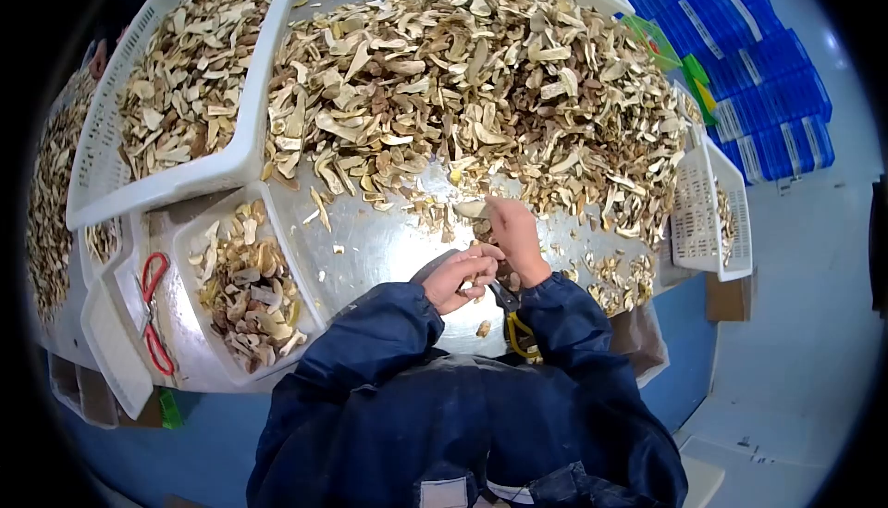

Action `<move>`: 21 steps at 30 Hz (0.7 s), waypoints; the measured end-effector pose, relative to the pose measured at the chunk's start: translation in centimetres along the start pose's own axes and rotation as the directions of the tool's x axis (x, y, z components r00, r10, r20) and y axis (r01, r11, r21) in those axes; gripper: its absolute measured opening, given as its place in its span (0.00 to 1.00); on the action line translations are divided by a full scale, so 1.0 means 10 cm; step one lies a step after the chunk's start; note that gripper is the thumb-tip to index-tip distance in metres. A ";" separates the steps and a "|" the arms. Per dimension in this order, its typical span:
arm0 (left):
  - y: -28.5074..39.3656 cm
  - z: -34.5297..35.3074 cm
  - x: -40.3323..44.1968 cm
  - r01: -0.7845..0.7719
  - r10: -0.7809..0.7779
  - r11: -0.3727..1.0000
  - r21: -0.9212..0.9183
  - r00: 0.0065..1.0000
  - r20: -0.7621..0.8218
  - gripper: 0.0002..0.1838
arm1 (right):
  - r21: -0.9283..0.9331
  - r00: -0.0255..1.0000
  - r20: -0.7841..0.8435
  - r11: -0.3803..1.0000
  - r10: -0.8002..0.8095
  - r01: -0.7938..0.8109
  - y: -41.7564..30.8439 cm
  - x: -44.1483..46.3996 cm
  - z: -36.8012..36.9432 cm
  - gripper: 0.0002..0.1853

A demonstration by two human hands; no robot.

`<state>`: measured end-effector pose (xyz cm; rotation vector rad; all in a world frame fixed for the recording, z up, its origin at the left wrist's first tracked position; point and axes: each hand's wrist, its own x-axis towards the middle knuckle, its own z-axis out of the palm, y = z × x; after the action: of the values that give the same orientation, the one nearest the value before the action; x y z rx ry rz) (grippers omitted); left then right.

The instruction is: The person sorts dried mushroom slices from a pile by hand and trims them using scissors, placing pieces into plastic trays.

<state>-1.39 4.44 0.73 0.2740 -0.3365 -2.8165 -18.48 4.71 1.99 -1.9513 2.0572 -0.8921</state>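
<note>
A large heap of dried, sliced mushroom-like pieces (481, 73) covers the back of the metal table (370, 240). My left hand (461, 278) is low over the table near my body, its fingers curled around small pale pieces. Just right of it, my right hand (516, 235) is closed at the near edge of the heap, with its fingertips at a pale slice (470, 209). The two hands nearly touch. Beneath my right wrist lies a tool with yellow handles (521, 334), partly hidden by the sleeve.
A large white basket of slices (166, 193) stands at the left. Nearer are a white tray of pieces (310, 309) and red-handled scissors (148, 277). Another white basket (694, 216) is at the right, with stacked blue crates (772, 73) behind it. A person's hand shows far left.
</note>
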 end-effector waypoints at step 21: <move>-0.08 -0.02 0.05 -0.164 0.231 0.913 0.373 0.963 -0.141 0.09 | 0.647 0.849 0.282 0.565 0.446 -0.512 -0.52 -0.57 -0.35 0.04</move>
<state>-2.06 4.98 0.28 0.5404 -0.7913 -2.4909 -15.11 11.41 5.97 -0.9266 1.6681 -1.1818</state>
